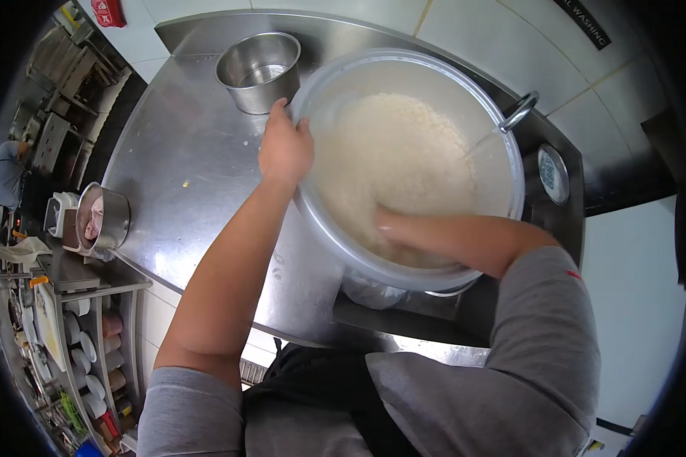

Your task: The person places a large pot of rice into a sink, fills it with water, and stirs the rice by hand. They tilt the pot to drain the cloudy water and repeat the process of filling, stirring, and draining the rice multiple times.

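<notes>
A big whitish plastic basin (pixel 517 179) holds rice in cloudy water (pixel 404 145). At its left side my left hand (pixel 286 151) grips the rim, with the fingers along the outer wall. My right hand (pixel 386 222) is sunk in the rice and water near the front of the basin. Only its wrist end shows; the fingers are hidden. From the right, a curved metal faucet (pixel 520 111) reaches over the rim, and a thin stream of water runs from it into the basin.
A steel pot (pixel 261 76) stands behind my left hand on the steel counter (pixel 198 152). Beneath the basin is a sink (pixel 465 312) with a plastic bag (pixel 370 291). A small bowl (pixel 553 174) sits at right. Far left are another pot (pixel 113 217), shelves of dishes (pixel 84 358) and another person (pixel 6 174).
</notes>
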`<state>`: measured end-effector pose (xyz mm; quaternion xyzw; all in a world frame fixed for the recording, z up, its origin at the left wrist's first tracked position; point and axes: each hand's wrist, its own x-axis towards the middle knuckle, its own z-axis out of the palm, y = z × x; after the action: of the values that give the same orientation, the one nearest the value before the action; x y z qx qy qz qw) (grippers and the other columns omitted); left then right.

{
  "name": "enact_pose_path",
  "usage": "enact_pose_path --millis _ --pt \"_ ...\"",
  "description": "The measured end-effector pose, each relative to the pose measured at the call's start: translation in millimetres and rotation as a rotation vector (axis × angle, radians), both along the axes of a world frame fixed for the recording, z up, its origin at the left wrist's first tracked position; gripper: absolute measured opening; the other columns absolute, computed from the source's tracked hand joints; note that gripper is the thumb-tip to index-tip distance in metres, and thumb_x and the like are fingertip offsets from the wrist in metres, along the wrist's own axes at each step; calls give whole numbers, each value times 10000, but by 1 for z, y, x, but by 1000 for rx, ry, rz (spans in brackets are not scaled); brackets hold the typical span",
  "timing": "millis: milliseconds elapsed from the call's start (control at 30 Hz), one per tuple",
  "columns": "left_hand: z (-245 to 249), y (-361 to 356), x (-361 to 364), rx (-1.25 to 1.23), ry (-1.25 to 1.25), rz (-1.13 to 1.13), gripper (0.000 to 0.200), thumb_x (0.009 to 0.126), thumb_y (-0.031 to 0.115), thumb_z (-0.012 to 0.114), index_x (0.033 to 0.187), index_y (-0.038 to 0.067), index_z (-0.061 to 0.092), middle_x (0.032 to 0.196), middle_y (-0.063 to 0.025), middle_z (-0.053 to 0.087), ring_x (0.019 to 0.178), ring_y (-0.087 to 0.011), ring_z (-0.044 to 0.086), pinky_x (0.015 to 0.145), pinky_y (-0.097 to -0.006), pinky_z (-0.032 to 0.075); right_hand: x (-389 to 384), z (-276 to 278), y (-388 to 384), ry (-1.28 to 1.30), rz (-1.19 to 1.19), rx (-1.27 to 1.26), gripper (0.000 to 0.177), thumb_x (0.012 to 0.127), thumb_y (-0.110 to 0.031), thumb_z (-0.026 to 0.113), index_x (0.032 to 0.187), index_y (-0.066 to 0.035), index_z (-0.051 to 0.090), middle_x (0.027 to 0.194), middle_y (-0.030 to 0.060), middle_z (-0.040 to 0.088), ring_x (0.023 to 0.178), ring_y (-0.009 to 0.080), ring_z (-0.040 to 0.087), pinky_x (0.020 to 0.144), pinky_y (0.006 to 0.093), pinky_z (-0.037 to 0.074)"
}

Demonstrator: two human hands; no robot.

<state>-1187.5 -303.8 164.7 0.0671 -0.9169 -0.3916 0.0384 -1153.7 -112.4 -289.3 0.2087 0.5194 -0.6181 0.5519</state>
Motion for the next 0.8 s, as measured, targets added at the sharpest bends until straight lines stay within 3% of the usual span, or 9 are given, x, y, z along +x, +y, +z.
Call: enact_pose_path --millis 33,167,300,367,500,700,733,767,800 --pt "1 0 1 18 -8 -9 539 919 212 538 1394 39 352 1317 -203 520 1192 -344 533 976 -431 431 0 8 33 -19 -80 -42 493 952 -363 490 1309 -24 520 1329 153 524 1164 254 526 972 387 421" --pt "2 1 2 36 6 -6 543 917 207 541 1391 23 351 1306 -221 525 1185 -354 535 978 -422 430 -112 60 -22 -94 -378 -221 485 962 -359 457 1292 -10 519 1324 172 519 1172 268 522 964 398 429" --pt "-2 1 -2 3 63 36 519 928 207 537 1367 -6 362 1179 -278 594 1111 -393 580 948 -422 439 -156 108 90 -202 -692 -360 480 972 -355 424 1275 4 519 1319 191 514 1181 281 518 955 408 436" --pt "3 3 -3 35 -9 33 526 917 205 538 1379 16 373 1307 -219 525 1197 -344 528 992 -421 424 -146 138 146 -247 -866 -399 479 977 -353 408 1267 11 519 1316 201 511 1185 288 516 951 413 440" --pt "-1 2 -5 35 10 18 516 918 206 535 1374 17 386 1314 -210 523 1205 -342 521 998 -419 422 -99 216 234 -300 -1243 -472 480 986 -349 375 1250 25 518 1311 220 506 1193 301 513 942 424 448" --pt "-1 3 -5 5 25 17 504 920 217 529 1371 33 398 1312 -191 526 1204 -327 524 989 -418 430 -54 340 180 -316 -1741 -584 486 999 -344 334 1229 43 518 1304 243 499 1204 318 508 931 437 457" --pt "-1 3 -5 -1 29 19 502 921 221 527 1371 37 399 1316 -185 523 1203 -326 525 987 -419 432 -39 351 164 -849 -2360 -1136 440 982 -283 355 1201 52 537 1269 269 509 1199 340 504 945 441 453" --pt "-2 2 -4 -9 30 23 500 923 225 524 1372 42 400 1320 -178 519 1202 -325 525 985 -421 433 -18 358 147 -1518 -2808 -1776 396 965 -223 375 1173 62 556 1233 294 519 1194 362 501 958 444 449" --pt "-3 2 -4 -2 28 22 500 923 225 524 1372 42 400 1320 -178 519 1202 -325 525 985 -421 433 2 360 135 -2442 -2836 -2564 353 948 -162 396 1144 71 575 1197 320 530 1189 385 497 971 448 445"
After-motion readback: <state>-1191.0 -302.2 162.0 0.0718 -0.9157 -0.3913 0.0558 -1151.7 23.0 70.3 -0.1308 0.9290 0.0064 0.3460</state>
